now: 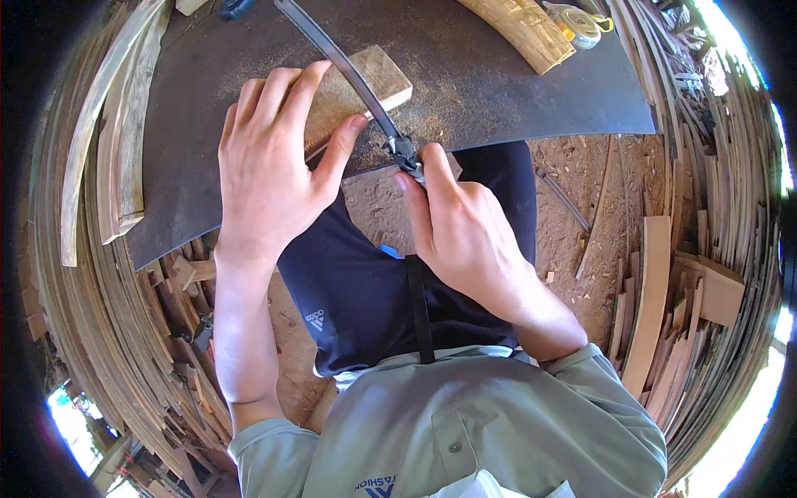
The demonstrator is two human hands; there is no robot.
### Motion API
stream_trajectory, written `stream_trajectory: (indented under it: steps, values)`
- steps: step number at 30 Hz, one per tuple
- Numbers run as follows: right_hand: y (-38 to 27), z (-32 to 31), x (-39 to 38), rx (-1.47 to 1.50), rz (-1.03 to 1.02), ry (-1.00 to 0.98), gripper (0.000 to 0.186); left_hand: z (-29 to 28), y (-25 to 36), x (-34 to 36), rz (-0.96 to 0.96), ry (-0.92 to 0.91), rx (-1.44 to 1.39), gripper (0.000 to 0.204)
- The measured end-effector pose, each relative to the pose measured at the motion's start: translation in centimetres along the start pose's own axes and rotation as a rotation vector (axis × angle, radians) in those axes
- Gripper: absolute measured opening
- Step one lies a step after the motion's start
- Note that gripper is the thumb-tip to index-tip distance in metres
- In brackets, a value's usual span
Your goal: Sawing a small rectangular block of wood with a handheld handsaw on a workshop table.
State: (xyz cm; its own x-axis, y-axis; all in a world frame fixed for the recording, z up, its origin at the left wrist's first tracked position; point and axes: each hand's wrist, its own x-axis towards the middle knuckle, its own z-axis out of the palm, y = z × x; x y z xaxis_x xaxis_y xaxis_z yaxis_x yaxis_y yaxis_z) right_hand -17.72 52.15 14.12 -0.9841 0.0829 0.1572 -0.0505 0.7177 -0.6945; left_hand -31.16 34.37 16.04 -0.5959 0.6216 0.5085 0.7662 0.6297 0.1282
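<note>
My right hand (pixel 465 224) is closed round the handle end of a hacksaw (pixel 349 75), whose long narrow metal frame slants up and to the left. Beneath the frame, on the dark tabletop, lies a pale wooden block (pixel 378 75). The frame crosses over this block; whether the blade touches it cannot be made out. My left hand (pixel 274 158) spans the block's left part, thumb along the near edge and the other fingers stretched toward the far side. Part of the block is hidden under that hand. Sawdust is scattered around it.
The dark tabletop (pixel 548 104) ends just above my knees. A thick curved piece of wood (pixel 527 33) and a tape measure (pixel 581 25) lie at the far right. Long boards (pixel 120 149) rest at the left. Stacked wood strips (pixel 689 332) line both sides.
</note>
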Motion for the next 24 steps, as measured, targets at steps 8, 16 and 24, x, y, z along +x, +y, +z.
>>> stream_trajectory:
  steps: [8, 16, 24]
  values:
    - [-0.1, -0.4, -0.3, -0.028, 0.049, -0.037, 0.023, 0.1, 0.0, 0.1, 0.000, 0.004, -0.005, 0.051]
    - [-0.2, -0.1, -0.3, -0.112, -0.002, 0.013, 0.029, 0.3, -0.1, 0.1, 0.004, 0.021, 0.003, 0.050]
    - [-0.5, -0.2, -1.8, -0.115, 0.063, -0.019, 0.022, -0.1, -0.1, 0.2, -0.002, -0.039, 0.009, 0.051]
